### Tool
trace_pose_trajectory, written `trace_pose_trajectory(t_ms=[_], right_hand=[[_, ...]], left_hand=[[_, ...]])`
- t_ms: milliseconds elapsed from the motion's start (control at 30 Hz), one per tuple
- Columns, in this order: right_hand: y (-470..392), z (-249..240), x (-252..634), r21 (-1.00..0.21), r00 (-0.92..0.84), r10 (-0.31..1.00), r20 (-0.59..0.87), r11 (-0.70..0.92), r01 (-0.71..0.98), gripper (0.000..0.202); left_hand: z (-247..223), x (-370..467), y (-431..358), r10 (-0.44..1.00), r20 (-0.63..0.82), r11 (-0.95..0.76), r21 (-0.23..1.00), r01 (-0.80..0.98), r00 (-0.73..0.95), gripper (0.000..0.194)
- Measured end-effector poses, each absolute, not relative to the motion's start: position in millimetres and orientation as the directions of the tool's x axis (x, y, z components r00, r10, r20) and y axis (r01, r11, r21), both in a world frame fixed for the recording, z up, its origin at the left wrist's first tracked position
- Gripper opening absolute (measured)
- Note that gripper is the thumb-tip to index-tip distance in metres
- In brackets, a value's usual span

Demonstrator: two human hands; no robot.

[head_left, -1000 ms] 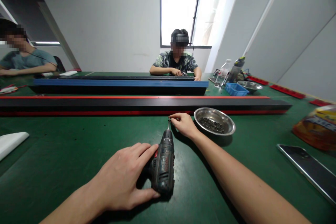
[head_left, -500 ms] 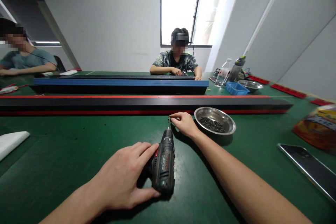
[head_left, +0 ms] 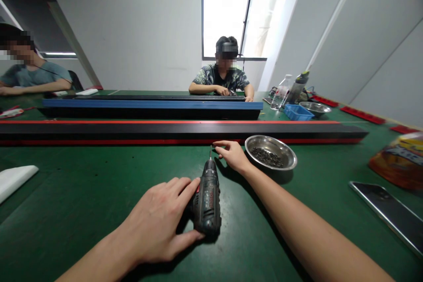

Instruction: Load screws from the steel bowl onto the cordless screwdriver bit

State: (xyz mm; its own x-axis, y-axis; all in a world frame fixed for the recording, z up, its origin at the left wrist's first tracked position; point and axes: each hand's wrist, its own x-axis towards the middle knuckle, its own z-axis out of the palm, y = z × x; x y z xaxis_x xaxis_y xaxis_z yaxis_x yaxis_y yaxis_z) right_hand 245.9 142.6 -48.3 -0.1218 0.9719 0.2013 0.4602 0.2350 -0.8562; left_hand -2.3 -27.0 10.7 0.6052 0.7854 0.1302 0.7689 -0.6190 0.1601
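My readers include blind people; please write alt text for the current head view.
A person's left grip holds a drill pointing toward a long bar on a green table; the right grip is beside the bit. To the right are a bowl of dark pieces and a phone; two people sit beyond.

Drill (head_left: 209,205) partly hidden behind the left grip (head_left: 158,222) — phone (head_left: 393,211) and orange bag (head_left: 398,163) cut off at right

The window (head_left: 226,13) (nearly blown white) glares above a dimmer green tabletop (head_left: 66,194).
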Motion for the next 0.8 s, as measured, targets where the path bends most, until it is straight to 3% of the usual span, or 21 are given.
trace_pose_trajectory(t_ms=[267,467,667,800], right_hand=[[136,-35,240,-0.778,-0.164,0.978,0.131,0.204,0.594,0.031],[130,6,244,-0.729,-0.182,0.983,0.003,0.127,0.672,0.03],[129,57,287,-0.569,-0.093,0.995,0.038,0.098,0.817,0.044],[131,71,322,-0.447,-0.031,0.999,-0.033,0.013,0.894,0.048]], left_hand=[[0,-7,-17,0.802,0.156,-0.591,0.075,0.803,0.576,0.077],[-1,-8,-16,0.801,0.155,-0.593,0.072,0.802,0.578,0.081],[-1,-7,-13,0.797,0.184,-0.595,0.083,0.799,0.575,0.08],[-1,-7,-14,0.802,0.178,-0.588,0.073,0.805,0.57,0.08]])
